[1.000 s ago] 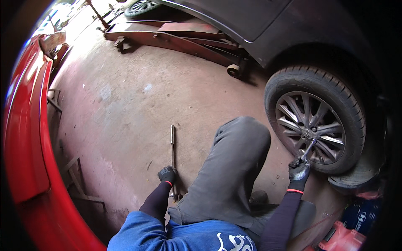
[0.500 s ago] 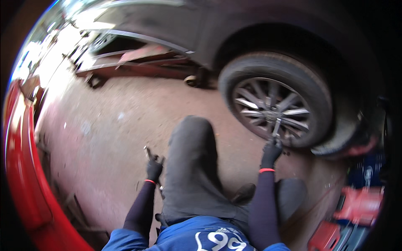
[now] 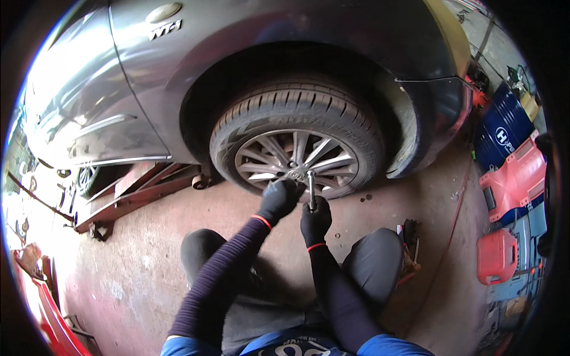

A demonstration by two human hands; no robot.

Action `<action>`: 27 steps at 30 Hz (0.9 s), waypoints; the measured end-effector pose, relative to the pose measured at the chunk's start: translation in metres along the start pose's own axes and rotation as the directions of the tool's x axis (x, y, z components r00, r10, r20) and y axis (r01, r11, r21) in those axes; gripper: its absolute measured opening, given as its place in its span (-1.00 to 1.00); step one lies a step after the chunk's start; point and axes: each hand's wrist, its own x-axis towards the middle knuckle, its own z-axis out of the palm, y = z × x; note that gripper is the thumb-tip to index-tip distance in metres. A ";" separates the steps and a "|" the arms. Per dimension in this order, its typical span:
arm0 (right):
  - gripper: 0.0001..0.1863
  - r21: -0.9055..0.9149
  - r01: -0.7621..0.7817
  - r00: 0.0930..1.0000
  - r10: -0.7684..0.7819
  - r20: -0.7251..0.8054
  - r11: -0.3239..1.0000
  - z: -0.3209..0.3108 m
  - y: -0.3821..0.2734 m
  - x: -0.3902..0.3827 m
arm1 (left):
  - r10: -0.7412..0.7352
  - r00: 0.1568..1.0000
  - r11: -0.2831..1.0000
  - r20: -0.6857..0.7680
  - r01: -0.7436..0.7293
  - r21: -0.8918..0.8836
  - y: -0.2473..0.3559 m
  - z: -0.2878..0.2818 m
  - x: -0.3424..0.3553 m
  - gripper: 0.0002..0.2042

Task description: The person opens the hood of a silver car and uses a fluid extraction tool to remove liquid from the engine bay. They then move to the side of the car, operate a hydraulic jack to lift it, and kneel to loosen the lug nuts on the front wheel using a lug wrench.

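Note:
A car wheel (image 3: 369,148) with a spoked alloy rim stands in front of me, under a dark grey car (image 3: 219,29). My right hand (image 3: 316,222), in a black glove, is closed round the handle of a chrome wrench (image 3: 312,190). The wrench stands nearly upright in the view, its head at the lug nuts by the hub. Just left of it, my left hand (image 3: 281,200), gloved too, is closed against the lower part of the rim near the hub. Whatever its fingers hold is hidden.
A red floor jack (image 3: 127,199) reaches under the car at left. Beside my right knee lie some tools (image 3: 411,237). A blue drum (image 3: 503,127), a pink-red plastic piece (image 3: 515,181) and a red case (image 3: 497,256) stand at right. A red panel (image 3: 50,314) is at lower left.
My view has swung right and the wheel now sits centrally. My left hand, out over the floor with a small metal piece, has come to the rim. The right hand still grips the wrench.

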 end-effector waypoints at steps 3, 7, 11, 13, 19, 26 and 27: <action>-0.70 0.548 -0.005 0.999 -0.021 0.042 0.837 0.001 0.001 -0.003 | -0.059 0.993 0.993 0.101 0.069 -0.098 -0.010 0.067 0.007 -0.69; -0.71 0.774 -0.464 0.877 0.345 0.335 0.430 -0.008 0.005 -0.006 | 0.087 0.995 0.878 0.046 -0.055 -0.475 -0.035 0.108 0.020 -0.73; -0.68 0.626 -0.779 0.562 0.396 0.726 -0.041 -0.016 0.006 -0.007 | 0.115 0.950 0.680 0.291 0.138 -0.720 -0.043 0.103 0.023 -0.73; -0.68 0.629 -0.776 0.598 0.366 0.713 0.044 -0.015 0.006 -0.007 | 0.089 0.911 0.565 0.402 0.286 -0.774 -0.038 0.093 0.022 -0.69; -0.69 0.344 -0.132 0.991 0.127 0.038 0.930 -0.005 0.006 -0.013 | -0.291 0.842 0.647 0.454 0.523 -0.555 -0.013 0.082 0.022 -0.80; -0.73 0.671 -0.709 0.702 0.309 0.642 0.215 -0.016 0.007 -0.012 | -0.082 0.941 0.492 0.329 0.326 -0.808 -0.019 0.084 0.024 -0.77; -0.71 0.587 -0.686 0.727 0.364 0.583 0.429 -0.016 0.006 -0.012 | -0.162 0.805 0.158 0.571 0.592 -0.790 -0.020 0.084 0.021 -0.77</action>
